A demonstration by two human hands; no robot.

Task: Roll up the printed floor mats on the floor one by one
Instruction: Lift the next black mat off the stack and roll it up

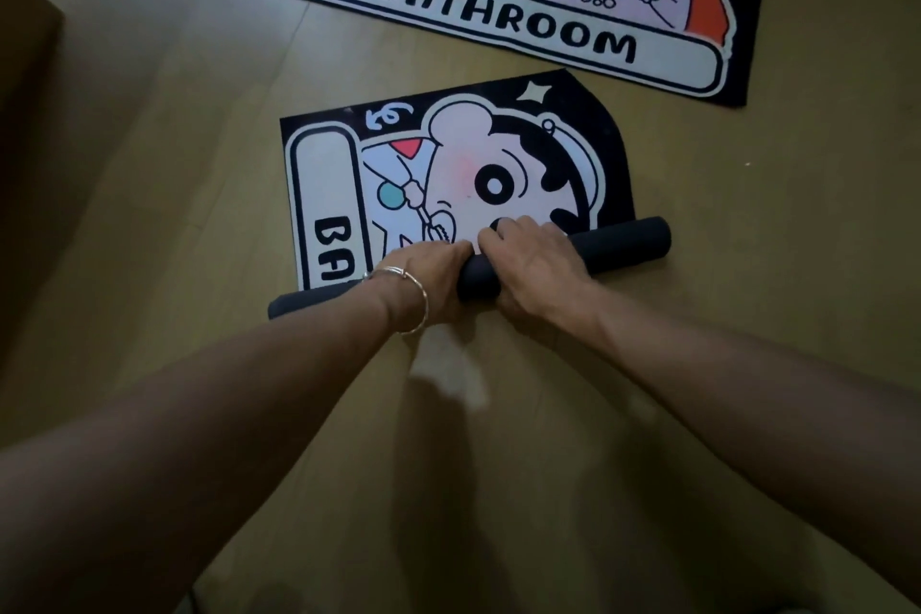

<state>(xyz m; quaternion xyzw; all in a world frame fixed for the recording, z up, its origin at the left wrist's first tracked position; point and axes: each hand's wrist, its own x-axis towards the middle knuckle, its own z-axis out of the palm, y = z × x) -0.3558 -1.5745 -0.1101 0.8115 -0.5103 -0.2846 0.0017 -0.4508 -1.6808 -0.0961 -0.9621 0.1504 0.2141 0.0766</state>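
Left hand (432,273) (bracelet (421,302) on its wrist) and right hand (533,267) grip the dark roll (625,242) of the half-rolled mat (339,175) at frame centre; a second mat (498,23) lies flat on the floor (199,175), upper right.

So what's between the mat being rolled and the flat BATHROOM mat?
Only bare floor: the head view shows the half-rolled mat and flat mat apart.

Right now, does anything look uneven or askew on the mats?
Yes. The roll of the near mat looks uneven: thick on the right, thinner and flatter at the left end. The left hand and right hand grip it mid-length. The far mat lies flat; nothing odd there.
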